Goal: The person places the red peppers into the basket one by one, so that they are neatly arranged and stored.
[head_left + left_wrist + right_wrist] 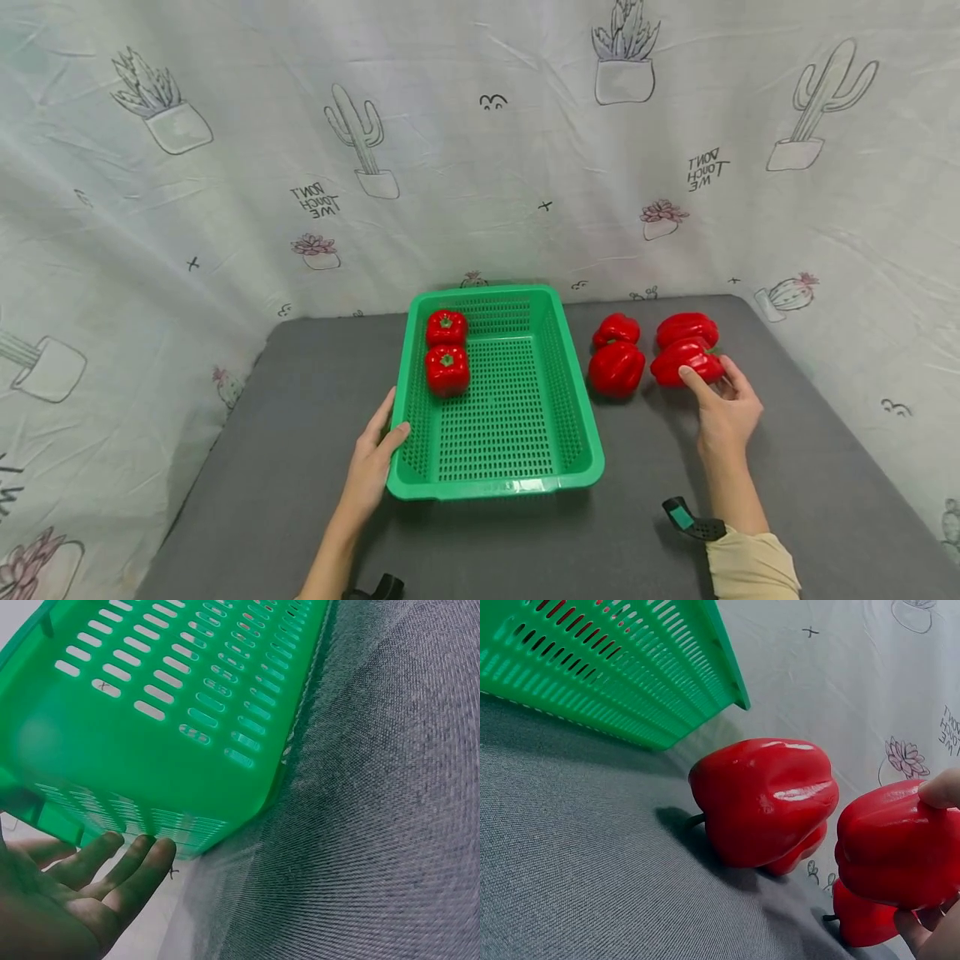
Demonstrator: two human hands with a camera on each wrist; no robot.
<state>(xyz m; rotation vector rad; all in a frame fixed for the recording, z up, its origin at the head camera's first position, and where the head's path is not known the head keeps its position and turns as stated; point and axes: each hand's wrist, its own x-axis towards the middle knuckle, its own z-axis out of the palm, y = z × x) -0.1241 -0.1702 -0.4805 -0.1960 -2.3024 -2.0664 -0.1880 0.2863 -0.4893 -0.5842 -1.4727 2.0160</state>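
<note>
A green perforated plastic basket [495,490] stands on the grey cloth, with two red bell peppers [447,372] one behind the other along its left side. My left hand [371,454] holds the basket's left rim, thumb over the edge and fingers against the outer wall, as the left wrist view shows. To the right of the basket, my right hand [729,414] grips a red bell pepper [889,844] between thumb and fingers, lifted off the cloth. Behind it lies another bell pepper [686,327]. Two more, a near pepper [617,370] and a far pepper [618,329], lie between that pair and the basket.
A grey cloth [300,400] covers the table. Behind it and at both sides hangs a pale curtain [465,167] printed with cacti and succulents. A black band [693,521] is on the right wrist, beside a pale yellow sleeve [752,567].
</note>
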